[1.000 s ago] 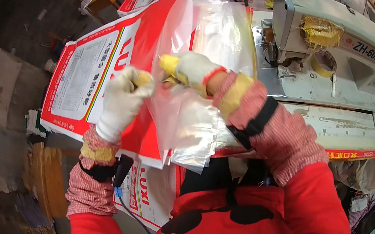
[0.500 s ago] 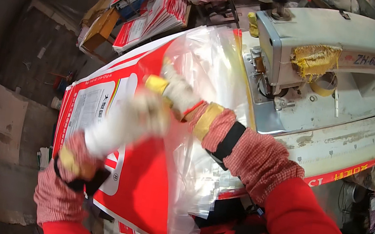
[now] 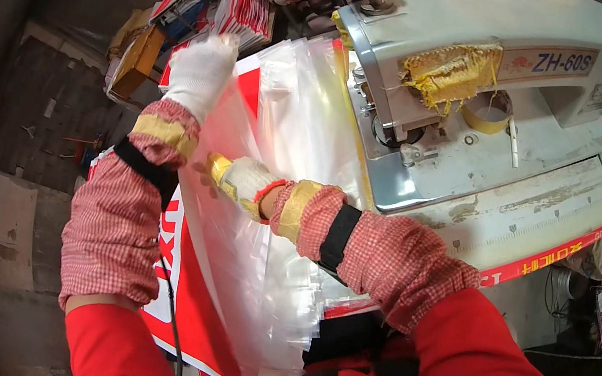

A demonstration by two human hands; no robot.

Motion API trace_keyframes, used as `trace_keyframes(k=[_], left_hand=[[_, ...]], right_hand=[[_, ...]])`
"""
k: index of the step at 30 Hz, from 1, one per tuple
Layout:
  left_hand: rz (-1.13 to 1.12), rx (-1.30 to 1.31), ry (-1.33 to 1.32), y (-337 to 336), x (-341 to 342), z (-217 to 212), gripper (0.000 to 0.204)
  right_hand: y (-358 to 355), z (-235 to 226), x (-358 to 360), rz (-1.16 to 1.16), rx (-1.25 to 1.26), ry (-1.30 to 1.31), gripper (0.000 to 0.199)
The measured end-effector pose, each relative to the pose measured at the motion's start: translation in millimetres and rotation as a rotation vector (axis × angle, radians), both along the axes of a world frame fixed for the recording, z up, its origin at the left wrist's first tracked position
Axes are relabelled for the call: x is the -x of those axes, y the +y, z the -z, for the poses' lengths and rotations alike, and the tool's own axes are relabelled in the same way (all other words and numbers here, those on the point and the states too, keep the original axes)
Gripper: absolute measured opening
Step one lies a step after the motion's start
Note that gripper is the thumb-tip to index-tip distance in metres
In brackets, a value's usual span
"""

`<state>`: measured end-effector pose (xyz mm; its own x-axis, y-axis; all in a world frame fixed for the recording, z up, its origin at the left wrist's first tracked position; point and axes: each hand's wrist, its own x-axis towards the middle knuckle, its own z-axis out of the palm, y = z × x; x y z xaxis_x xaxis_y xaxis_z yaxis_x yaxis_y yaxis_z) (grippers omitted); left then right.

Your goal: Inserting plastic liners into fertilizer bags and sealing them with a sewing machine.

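Two gloved hands work one clear plastic liner (image 3: pixel 293 187) lying over a red-and-white printed woven sack (image 3: pixel 205 307) beside the grey sewing machine (image 3: pixel 478 82). Left hand (image 3: pixel 199 74) presses flat, fingers open, on the liner's far edge. Right hand (image 3: pixel 238 180) pinches film mid-sheet. Judged light, limp, slippery, tear-prone: grip at edges, not mid-panel.
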<state>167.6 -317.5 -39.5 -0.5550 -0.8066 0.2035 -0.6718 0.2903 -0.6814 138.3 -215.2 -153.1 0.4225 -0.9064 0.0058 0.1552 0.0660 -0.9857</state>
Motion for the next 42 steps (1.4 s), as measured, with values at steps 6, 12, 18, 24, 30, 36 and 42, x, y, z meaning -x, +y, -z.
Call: trace_keyframes(k=[6, 12, 18, 24, 30, 36, 42], left_hand=[[-0.127, 0.083, -0.051, -31.2, -25.1, 15.2, 0.017], [-0.105, 0.103, -0.174, -7.3, -4.0, -96.7, 0.021], [-0.129, 0.058, -0.026, 42.3, 22.5, -143.2, 0.032], [-0.169, 0.091, 0.039, 52.5, 7.9, -141.9, 0.037], [-0.145, 0.048, -0.040, 59.4, 33.4, -120.4, 0.045], [-0.152, -0.029, 0.075, 48.2, 39.0, -105.3, 0.047], [-0.157, -0.243, 0.254, 3.7, 28.2, -138.7, 0.038]], right_hand=[[14.5, 26.3, -59.6, -0.135, 0.415, 0.478, 0.026], [99.8, 37.5, -70.1, -0.210, 0.414, 0.209, 0.029], [177.1, 63.3, 90.5, 0.193, 0.241, 0.035, 0.032], [201.7, 4.8, 123.4, 0.512, 0.114, -0.059, 0.038], [194.4, -6.6, 136.4, 0.665, 0.452, 0.232, 0.043], [170.3, 19.3, 123.8, 0.087, -0.101, 0.279, 0.033], [158.2, -13.3, 114.0, 0.090, 0.307, 0.632, 0.030]])
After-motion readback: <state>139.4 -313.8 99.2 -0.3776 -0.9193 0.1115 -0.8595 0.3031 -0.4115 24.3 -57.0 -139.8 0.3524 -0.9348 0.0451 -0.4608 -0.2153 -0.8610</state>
